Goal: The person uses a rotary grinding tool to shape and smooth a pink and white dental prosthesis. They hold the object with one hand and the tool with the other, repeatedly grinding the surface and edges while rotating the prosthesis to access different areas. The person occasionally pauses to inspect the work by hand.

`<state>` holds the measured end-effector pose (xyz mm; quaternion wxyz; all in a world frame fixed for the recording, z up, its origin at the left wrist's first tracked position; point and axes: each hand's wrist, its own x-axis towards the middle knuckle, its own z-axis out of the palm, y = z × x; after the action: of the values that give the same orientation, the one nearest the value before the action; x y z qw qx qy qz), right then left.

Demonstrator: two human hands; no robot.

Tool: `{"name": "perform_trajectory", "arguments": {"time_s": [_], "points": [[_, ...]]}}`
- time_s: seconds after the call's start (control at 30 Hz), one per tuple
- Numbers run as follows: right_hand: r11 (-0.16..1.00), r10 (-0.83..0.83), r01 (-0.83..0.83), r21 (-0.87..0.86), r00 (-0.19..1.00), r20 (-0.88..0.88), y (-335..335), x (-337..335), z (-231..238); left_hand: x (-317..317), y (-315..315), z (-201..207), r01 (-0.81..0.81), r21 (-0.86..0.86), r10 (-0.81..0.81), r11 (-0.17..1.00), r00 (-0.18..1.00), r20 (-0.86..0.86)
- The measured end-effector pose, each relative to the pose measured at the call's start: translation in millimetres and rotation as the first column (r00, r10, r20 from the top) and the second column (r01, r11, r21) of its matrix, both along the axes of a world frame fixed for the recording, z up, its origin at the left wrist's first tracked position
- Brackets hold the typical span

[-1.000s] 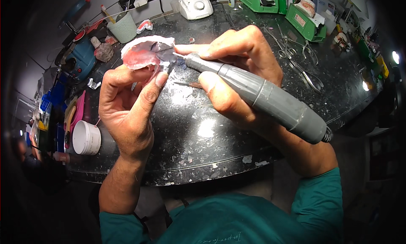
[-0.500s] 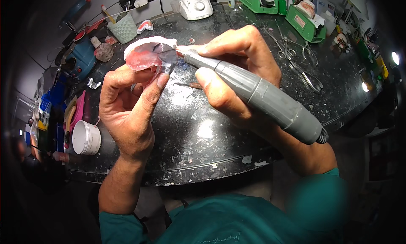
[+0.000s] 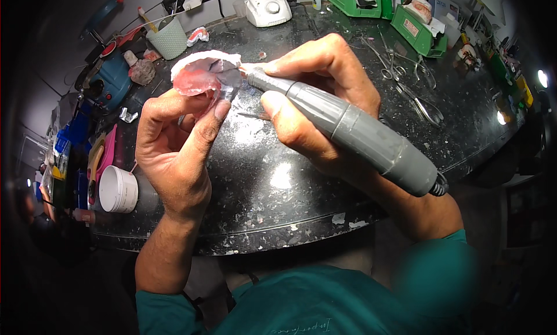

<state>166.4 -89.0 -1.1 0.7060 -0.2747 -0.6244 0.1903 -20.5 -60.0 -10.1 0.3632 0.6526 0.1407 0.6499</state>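
Note:
My left hand (image 3: 183,140) is closed on a pink and white denture base (image 3: 197,79), pinched by its lower part between thumb and fingers. A pale rim runs along its top, and the inner side is pink on the left and greyish on the right. In my right hand (image 3: 313,108) lies a grey rotary handpiece (image 3: 342,120), gripped like a pen, with its cord leaving the back end. Its tip meets the right edge of the denture base; whether the bur touches is too small to tell. A thin pointed tool lies on the bench just below the handpiece's tip.
Left on the black bench (image 3: 255,190) stand a white tub (image 3: 119,190) and a mint cup of tools (image 3: 168,38). A white control box (image 3: 268,8) sits at the back. Scissor-like metal instruments (image 3: 406,82) lie to the right, near green bins (image 3: 418,33).
The handpiece and my right hand have shifted slightly left and up. My left hand and the denture base stay almost where they were.

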Motion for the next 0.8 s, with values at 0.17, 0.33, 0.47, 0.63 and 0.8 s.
{"name": "perform_trajectory", "arguments": {"time_s": [0.17,0.33,0.47,0.63,0.8], "points": [[0.999,-0.041,0.04,0.008,0.999,0.036,0.5,-0.3,0.5,0.3,-0.3,1.7,-0.002,-0.009,0.002,1.0,1.0,-0.01],[0.994,-0.048,0.042,0.098,0.997,0.06,0.5,2.6,0.3,1.5,-1.6,2.7,-0.004,-0.009,0.004,1.0,1.0,0.004],[0.99,-0.041,0.032,0.138,0.997,0.065,1.1,3.8,-0.4,2.6,-2.6,4.1,-0.009,-0.006,0.009,1.0,1.0,-0.002],[0.994,-0.017,0.011,0.112,0.998,0.06,-1.4,3.1,0.2,2.2,-3.9,5.2,-0.015,-0.023,0.015,1.0,1.0,-0.006],[0.999,0.019,-0.027,0.036,0.982,0.19,-8.9,7.8,4.8,1.3,-1.8,3.9,-0.015,-0.016,0.015,1.0,1.0,-0.006]]}}
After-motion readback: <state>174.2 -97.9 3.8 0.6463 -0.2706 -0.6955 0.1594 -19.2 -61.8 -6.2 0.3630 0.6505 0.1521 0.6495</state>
